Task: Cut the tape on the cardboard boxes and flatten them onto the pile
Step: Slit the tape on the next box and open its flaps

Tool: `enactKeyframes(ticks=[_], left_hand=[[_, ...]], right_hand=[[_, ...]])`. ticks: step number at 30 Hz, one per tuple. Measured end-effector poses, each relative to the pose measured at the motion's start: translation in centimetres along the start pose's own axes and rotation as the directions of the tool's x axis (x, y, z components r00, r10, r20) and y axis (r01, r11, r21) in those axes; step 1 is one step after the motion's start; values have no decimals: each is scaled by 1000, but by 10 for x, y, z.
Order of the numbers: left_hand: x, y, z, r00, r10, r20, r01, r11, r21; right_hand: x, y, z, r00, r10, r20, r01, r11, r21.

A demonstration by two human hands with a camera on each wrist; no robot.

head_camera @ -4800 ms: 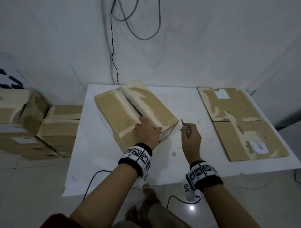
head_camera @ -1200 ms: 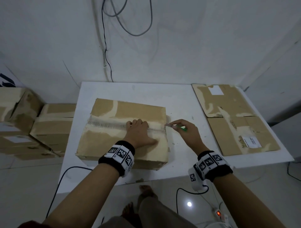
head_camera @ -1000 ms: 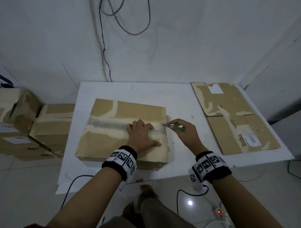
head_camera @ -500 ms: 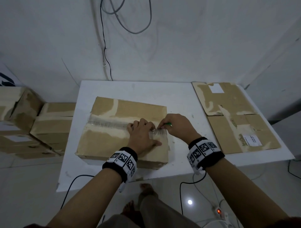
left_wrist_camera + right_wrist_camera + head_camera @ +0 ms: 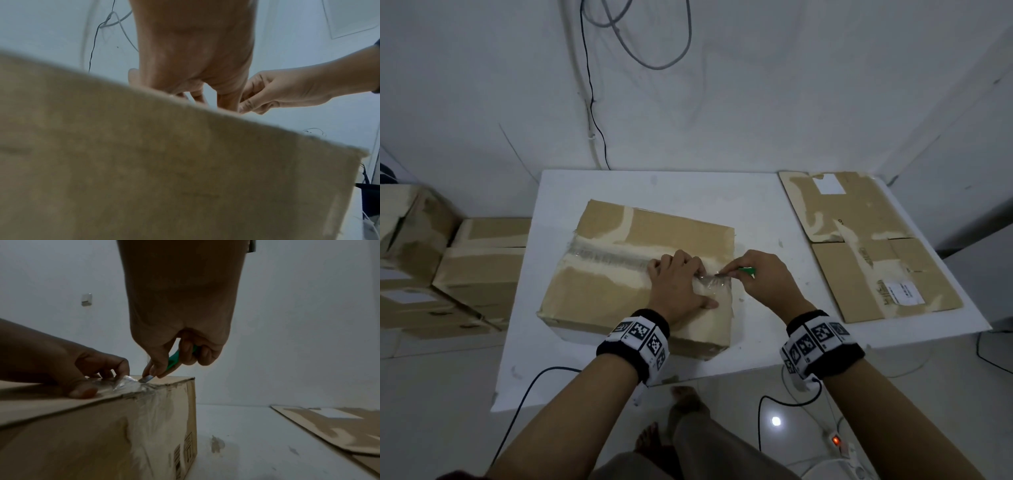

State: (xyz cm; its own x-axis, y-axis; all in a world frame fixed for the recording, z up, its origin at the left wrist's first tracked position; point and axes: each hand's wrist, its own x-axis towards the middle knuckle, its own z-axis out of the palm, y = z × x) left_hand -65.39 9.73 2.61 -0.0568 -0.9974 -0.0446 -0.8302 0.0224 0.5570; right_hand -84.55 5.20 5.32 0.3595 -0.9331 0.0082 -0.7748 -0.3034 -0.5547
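A closed cardboard box (image 5: 599, 291) lies on the white table (image 5: 763, 205), with a strip of clear tape (image 5: 606, 255) along its top seam. My left hand (image 5: 679, 287) presses flat on the box top near its right end, fingers by the tape. My right hand (image 5: 760, 279) grips a green-handled cutter (image 5: 746, 271), its blade tip on the tape at the box's right edge. In the right wrist view the cutter (image 5: 173, 361) blade meets crumpled tape (image 5: 131, 384) at the box (image 5: 102, 434) corner. The left wrist view is mostly filled by the box (image 5: 164, 170).
A pile of flattened cardboard (image 5: 866, 246) lies on the table's right side. Several taped boxes (image 5: 448, 267) are stacked on the floor to the left. Cables (image 5: 592, 102) hang down the wall behind, and cords and a power strip (image 5: 839, 442) lie on the floor.
The box was turned over so its taped seam faces up. My right hand moved left with the cutter from beside the box onto the tape at its right end; my left hand stayed pressed on top.
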Motion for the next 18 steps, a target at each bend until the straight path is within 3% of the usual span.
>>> enactKeyframes(ticks=[4, 9, 18], left_hand=[[1, 1, -4, 999, -10, 37, 10, 1000, 17], [1, 1, 1, 999, -34, 35, 31, 997, 71], [-8, -3, 15, 992, 16, -124, -13, 1000, 19]], right_hand=[[-6, 8, 6, 999, 20, -32, -16, 996, 93], [-17, 30, 4, 956, 153, -250, -80, 957, 277], [-4, -6, 8, 1000, 11, -2, -11, 975, 222]])
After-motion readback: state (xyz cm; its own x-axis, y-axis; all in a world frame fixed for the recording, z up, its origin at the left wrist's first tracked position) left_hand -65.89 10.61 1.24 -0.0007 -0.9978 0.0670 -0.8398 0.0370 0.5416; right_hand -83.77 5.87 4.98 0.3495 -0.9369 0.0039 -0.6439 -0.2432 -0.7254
